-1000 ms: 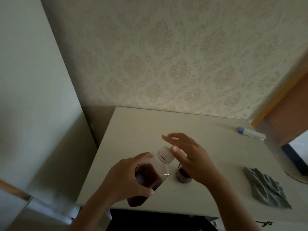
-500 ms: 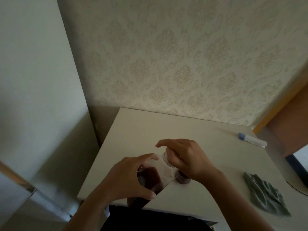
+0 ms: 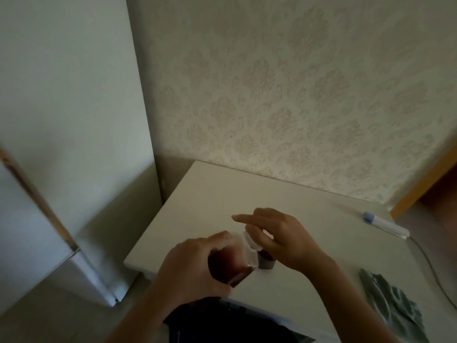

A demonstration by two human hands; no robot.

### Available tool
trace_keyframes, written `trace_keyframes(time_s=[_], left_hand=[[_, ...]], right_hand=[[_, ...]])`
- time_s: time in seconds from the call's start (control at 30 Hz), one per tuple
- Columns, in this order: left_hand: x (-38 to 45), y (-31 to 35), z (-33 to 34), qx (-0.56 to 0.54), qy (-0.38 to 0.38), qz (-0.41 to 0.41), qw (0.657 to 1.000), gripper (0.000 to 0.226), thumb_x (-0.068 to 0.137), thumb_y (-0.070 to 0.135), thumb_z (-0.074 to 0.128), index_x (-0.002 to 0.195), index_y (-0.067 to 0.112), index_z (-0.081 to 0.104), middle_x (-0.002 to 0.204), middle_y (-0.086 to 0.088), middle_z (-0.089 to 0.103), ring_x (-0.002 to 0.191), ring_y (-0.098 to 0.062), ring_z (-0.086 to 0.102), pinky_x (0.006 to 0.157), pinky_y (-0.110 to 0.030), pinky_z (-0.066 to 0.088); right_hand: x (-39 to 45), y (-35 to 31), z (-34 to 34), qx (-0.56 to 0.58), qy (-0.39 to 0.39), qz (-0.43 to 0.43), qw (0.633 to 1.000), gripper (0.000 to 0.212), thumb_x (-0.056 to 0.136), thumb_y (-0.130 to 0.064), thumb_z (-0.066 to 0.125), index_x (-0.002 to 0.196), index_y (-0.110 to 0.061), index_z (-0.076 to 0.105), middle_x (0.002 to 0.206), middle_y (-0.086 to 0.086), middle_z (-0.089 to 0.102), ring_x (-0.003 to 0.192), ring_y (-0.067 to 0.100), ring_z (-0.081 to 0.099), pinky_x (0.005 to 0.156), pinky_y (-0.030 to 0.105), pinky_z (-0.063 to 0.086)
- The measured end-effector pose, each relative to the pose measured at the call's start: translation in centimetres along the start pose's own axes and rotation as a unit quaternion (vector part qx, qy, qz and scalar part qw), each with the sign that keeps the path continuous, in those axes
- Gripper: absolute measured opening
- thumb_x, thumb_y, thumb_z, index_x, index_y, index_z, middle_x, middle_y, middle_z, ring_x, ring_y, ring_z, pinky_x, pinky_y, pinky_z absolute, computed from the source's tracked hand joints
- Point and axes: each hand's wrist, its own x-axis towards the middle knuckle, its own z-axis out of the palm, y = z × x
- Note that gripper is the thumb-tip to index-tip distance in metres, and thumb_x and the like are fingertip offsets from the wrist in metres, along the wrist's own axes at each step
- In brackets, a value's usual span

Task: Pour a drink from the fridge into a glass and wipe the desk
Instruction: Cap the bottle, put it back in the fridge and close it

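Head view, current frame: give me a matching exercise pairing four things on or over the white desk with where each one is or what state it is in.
Things:
1. clear plastic bottle of dark drink
2. small glass with dark liquid
3. crumpled grey-green cloth
4. white stick-shaped device with a blue end

Places or states:
A. lying loose near the desk's right front edge
B. tilted, gripped by the left hand
C. far right of the desk, near the wall
D. standing under the right hand

Pairs: 1-B, 2-D, 3-A, 4-C
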Motion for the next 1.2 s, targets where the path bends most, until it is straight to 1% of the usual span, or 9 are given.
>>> trace_keyframes(time_s=[0.23,0.47,0.57,0.63,0.73,0.87,0.93,1.07,1.2], left_hand=[[-5.7,2.2,2.0,-0.035,0.009,-0.044,0.998,0.089,0.052,0.063,0.071,0.13,0.05,0.031,0.104,0.025,0.064,0.096,0.006,0.058,0.085,-0.023,0.05],[-11.9,3.1,3.1,0.063,0.091,-0.179,0.978,0.094,0.061,0.059,0.063,0.141,0.048,0.016,0.114,0.012,0.058,0.103,-0.008,0.053,0.085,-0.023,0.047],[-14.9,2.3,2.4,0.113,0.124,-0.222,0.961,0.091,0.062,0.061,0.06,0.141,0.048,0.018,0.11,0.014,0.06,0.097,-0.007,0.054,0.072,-0.018,0.043],[-17.3,1.6,1.3,0.115,0.147,-0.257,0.948,0.091,0.059,0.064,0.061,0.14,0.048,0.023,0.103,0.015,0.062,0.084,-0.004,0.05,0.065,-0.017,0.035],[-21.1,0.2,-0.7,0.101,0.167,-0.294,0.936,0.092,0.06,0.063,0.064,0.139,0.05,0.021,0.107,0.017,0.058,0.082,0.0,0.037,0.067,-0.015,0.029],[-27.9,-1.3,-4.6,0.063,0.196,-0.312,0.928,0.085,0.054,0.064,0.063,0.129,0.06,0.025,0.092,0.022,0.059,0.076,-0.001,0.051,0.063,-0.009,0.039],[-32.2,-2.2,-6.2,0.049,0.209,-0.334,0.918,0.084,0.051,0.066,0.063,0.126,0.063,0.026,0.095,0.02,0.063,0.083,-0.003,0.057,0.072,-0.016,0.047],[-41.2,-4.6,-8.5,0.094,0.224,-0.396,0.885,0.088,0.053,0.072,0.059,0.131,0.06,0.019,0.098,0.02,0.058,0.085,-0.003,0.055,0.074,-0.016,0.045],[-49.7,-5.9,-10.8,0.101,0.269,-0.455,0.843,0.093,0.053,0.07,0.064,0.133,0.06,0.017,0.098,0.019,0.057,0.084,-0.003,0.052,0.073,-0.014,0.041]], right_hand=[[-3.2,-3.0,0.7,-0.003,-0.018,-0.037,0.999,0.04,0.09,-0.031,0.039,0.125,-0.024,0.056,0.069,-0.018,0.046,0.06,0.0,0.04,0.056,0.007,0.029],[-3.2,-6.2,4.5,0.033,-0.026,-0.018,0.999,0.053,0.085,-0.044,0.019,0.127,-0.029,0.047,0.058,-0.009,0.052,0.049,0.007,0.046,0.051,0.014,0.034],[-2.3,-8.7,7.0,0.044,-0.031,-0.016,0.998,0.057,0.081,-0.05,0.013,0.123,-0.031,0.046,0.062,-0.007,0.056,0.055,0.01,0.052,0.059,0.03,0.047],[-1.4,-11.0,8.5,0.037,-0.021,-0.022,0.999,0.062,0.079,-0.054,0.011,0.122,-0.03,0.048,0.063,-0.005,0.058,0.057,0.014,0.056,0.061,0.032,0.048],[-0.2,-15.3,10.4,0.066,-0.025,-0.046,0.996,0.06,0.081,-0.059,0.017,0.126,-0.034,0.048,0.073,-0.003,0.067,0.065,0.013,0.061,0.067,0.033,0.052],[0.6,-23.0,11.7,0.134,-0.061,-0.143,0.979,0.068,0.083,-0.07,0.018,0.127,-0.032,0.051,0.111,-0.008,0.065,0.098,0.003,0.056,0.088,0.029,0.047],[0.8,-27.6,12.8,0.153,-0.067,-0.179,0.97,0.076,0.081,-0.075,0.012,0.124,-0.028,0.055,0.105,-0.007,0.067,0.094,0.0,0.053,0.086,0.027,0.044],[1.1,-37.1,17.1,0.159,-0.097,-0.205,0.961,0.06,0.083,-0.06,0.019,0.121,-0.029,0.053,0.069,-0.02,0.055,0.061,-0.004,0.052,0.066,0.016,0.043],[0.4,-45.5,20.5,0.216,-0.134,-0.225,0.941,0.055,0.09,-0.065,0.023,0.125,-0.033,0.05,0.108,-0.013,0.065,0.09,-0.002,0.057,0.081,0.018,0.047]])
